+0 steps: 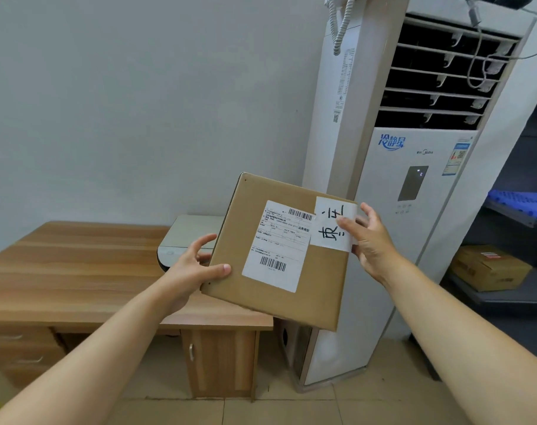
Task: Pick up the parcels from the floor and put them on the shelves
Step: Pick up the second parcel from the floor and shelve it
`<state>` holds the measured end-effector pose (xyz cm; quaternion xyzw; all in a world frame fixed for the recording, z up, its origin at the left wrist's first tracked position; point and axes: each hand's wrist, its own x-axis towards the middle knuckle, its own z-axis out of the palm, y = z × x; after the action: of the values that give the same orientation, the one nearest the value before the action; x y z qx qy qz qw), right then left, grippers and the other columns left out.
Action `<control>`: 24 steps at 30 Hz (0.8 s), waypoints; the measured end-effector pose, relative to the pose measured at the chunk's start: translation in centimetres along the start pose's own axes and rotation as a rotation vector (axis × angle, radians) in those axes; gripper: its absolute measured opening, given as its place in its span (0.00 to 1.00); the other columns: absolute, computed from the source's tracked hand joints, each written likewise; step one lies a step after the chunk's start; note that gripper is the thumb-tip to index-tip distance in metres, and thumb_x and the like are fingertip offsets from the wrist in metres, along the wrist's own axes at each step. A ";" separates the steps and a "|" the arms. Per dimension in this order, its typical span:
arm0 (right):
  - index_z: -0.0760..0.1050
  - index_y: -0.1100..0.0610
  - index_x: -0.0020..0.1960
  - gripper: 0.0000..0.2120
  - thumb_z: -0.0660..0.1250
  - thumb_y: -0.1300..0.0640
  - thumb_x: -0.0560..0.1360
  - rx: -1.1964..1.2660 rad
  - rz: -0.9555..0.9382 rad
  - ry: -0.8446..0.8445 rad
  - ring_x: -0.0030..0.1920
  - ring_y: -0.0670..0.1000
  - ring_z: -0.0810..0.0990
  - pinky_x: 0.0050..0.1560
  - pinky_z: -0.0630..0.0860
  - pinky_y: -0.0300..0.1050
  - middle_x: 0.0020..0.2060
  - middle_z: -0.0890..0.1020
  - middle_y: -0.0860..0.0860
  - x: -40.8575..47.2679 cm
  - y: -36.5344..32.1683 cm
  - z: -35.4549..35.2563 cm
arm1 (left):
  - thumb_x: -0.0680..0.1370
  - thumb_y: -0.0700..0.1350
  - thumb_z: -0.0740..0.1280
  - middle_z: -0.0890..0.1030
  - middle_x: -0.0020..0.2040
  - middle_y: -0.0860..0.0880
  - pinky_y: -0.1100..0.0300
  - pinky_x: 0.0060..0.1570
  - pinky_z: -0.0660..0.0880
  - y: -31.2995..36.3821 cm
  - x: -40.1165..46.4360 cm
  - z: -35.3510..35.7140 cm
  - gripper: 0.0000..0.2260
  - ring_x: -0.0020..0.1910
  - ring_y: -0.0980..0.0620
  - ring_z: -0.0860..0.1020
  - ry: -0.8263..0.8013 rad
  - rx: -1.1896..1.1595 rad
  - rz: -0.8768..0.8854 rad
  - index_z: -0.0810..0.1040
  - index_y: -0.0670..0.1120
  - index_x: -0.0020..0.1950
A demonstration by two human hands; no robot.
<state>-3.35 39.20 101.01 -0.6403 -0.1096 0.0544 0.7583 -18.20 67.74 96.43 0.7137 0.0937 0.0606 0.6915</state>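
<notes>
Gripping a flat cardboard parcel by opposite edges, the left hand and right hand are both clamping it, best kept level while swinging right toward the shelves.

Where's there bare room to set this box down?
The desk top left of the grey device is bare. On the shelves at right, the lower tier holds a carton and the tier above it a blue item; free room there is unclear.

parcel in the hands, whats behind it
Behind the parcel: a grey device on the desk and the air conditioner. The device's right part is covered.
</notes>
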 end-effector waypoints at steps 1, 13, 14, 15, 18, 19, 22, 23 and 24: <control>0.50 0.48 0.75 0.42 0.73 0.57 0.70 -0.066 -0.004 -0.006 0.62 0.55 0.75 0.58 0.76 0.56 0.69 0.68 0.55 -0.2 0.6 0.2 | 0.44 0.60 0.81 0.73 0.57 0.46 0.56 0.43 0.78 -0.2 0.1 0.1 0.53 0.53 0.45 0.78 0.031 -0.022 -0.004 0.64 0.60 0.66; 0.45 0.41 0.74 0.50 0.76 0.52 0.66 -0.577 -0.230 -0.208 0.72 0.47 0.56 0.70 0.58 0.48 0.73 0.54 0.45 -4.5 6.1 3.2 | 0.70 0.42 0.73 0.71 0.60 0.45 0.56 0.43 0.77 -1.0 0.8 1.0 0.33 0.54 0.45 0.77 0.373 -0.162 0.072 0.62 0.55 0.71; 0.46 0.40 0.74 0.50 0.76 0.53 0.65 -0.593 -0.242 -0.223 0.72 0.47 0.56 0.69 0.57 0.47 0.73 0.54 0.45 -4.5 6.2 3.5 | 0.70 0.42 0.73 0.71 0.60 0.45 0.57 0.42 0.76 -1.0 0.6 1.0 0.33 0.54 0.45 0.77 0.394 -0.166 0.077 0.62 0.55 0.70; 0.47 0.40 0.74 0.49 0.76 0.53 0.65 -0.605 -0.253 -0.239 0.71 0.46 0.56 0.68 0.57 0.45 0.73 0.53 0.45 -4.4 6.4 3.8 | 0.71 0.42 0.73 0.70 0.60 0.46 0.57 0.42 0.76 -1.1 0.4 1.0 0.32 0.54 0.46 0.77 0.414 -0.163 0.086 0.62 0.54 0.70; 0.52 0.42 0.74 0.46 0.76 0.54 0.65 -0.633 -0.282 -0.279 0.66 0.40 0.55 0.65 0.56 0.40 0.73 0.52 0.45 -4.0 6.8 5.0 | 0.72 0.42 0.72 0.70 0.60 0.49 0.60 0.40 0.75 -1.4 -0.4 0.5 0.31 0.52 0.54 0.75 0.459 -0.100 0.146 0.62 0.53 0.70; 0.53 0.43 0.74 0.45 0.76 0.55 0.66 -0.639 -0.293 -0.291 0.65 0.39 0.55 0.65 0.56 0.39 0.73 0.53 0.46 -4.0 6.8 5.5 | 0.72 0.42 0.71 0.69 0.60 0.50 0.61 0.40 0.74 -1.5 -0.6 0.2 0.30 0.51 0.56 0.74 0.471 -0.075 0.166 0.62 0.52 0.70; 0.55 0.45 0.73 0.43 0.75 0.56 0.67 -0.653 -0.324 -0.309 0.63 0.39 0.56 0.64 0.58 0.38 0.72 0.54 0.47 -3.6 7.2 7.4 | 0.73 0.42 0.71 0.69 0.62 0.50 0.59 0.44 0.76 -1.7 -1.2 -1.3 0.30 0.55 0.52 0.74 0.505 -0.003 0.209 0.61 0.53 0.71; 0.55 0.45 0.73 0.42 0.75 0.56 0.67 -0.655 -0.332 -0.315 0.63 0.39 0.56 0.64 0.58 0.38 0.72 0.54 0.47 -3.4 7.4 8.1 | 0.72 0.43 0.71 0.68 0.64 0.49 0.56 0.49 0.76 -1.8 -1.3 -2.0 0.30 0.59 0.50 0.72 0.520 0.016 0.215 0.61 0.54 0.71; 0.55 0.45 0.73 0.42 0.75 0.56 0.67 -0.652 -0.339 -0.323 0.63 0.39 0.56 0.64 0.58 0.38 0.71 0.54 0.47 -3.2 7.5 9.0 | 0.72 0.45 0.71 0.68 0.66 0.49 0.52 0.55 0.75 -2.0 -1.3 -2.8 0.31 0.63 0.48 0.70 0.534 0.034 0.218 0.61 0.55 0.71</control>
<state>-8.18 48.41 94.72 -0.8034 -0.3431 -0.0094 0.4865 -20.15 70.21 94.57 0.6897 0.1962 0.3185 0.6200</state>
